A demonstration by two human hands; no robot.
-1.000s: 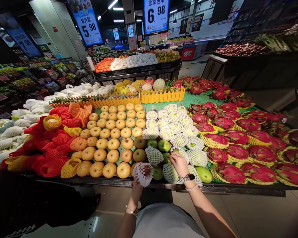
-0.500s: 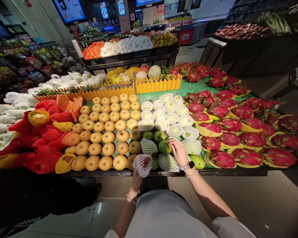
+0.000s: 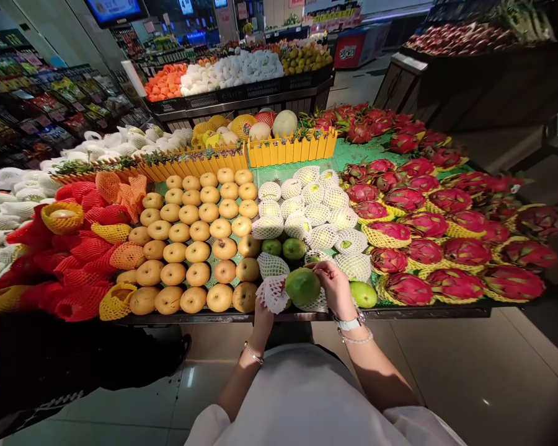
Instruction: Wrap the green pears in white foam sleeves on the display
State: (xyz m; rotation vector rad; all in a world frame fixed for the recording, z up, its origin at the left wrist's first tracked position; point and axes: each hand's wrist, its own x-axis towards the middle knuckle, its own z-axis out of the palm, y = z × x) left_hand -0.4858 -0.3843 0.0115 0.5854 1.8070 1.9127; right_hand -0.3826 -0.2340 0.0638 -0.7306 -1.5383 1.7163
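Observation:
My right hand (image 3: 336, 290) grips a green mango (image 3: 302, 286) by its right side, lifted above the front of the display. My left hand (image 3: 263, 317) holds a white foam net sleeve (image 3: 274, 293) with its mouth towards the fruit. Mango and sleeve meet or overlap in view; I cannot tell whether the fruit's end is inside. Behind them lie two bare green mangoes (image 3: 293, 249) and a netted one (image 3: 273, 265). Another bare mango (image 3: 363, 294) rests to the right of my wrist. Several fruits in white nets (image 3: 317, 214) fill the rows beyond.
Rows of brown pears (image 3: 198, 251) stand to the left, with red-netted fruit (image 3: 81, 248) past them. Dragon fruit (image 3: 425, 251) cover the right side. A low yellow fence (image 3: 292, 150) runs behind. Someone in dark clothing (image 3: 93, 353) is at the lower left.
My right hand has picked the green mango up from the display and brought it left, towards me. The sleeve in my left hand has turned and moved slightly right, up against it.

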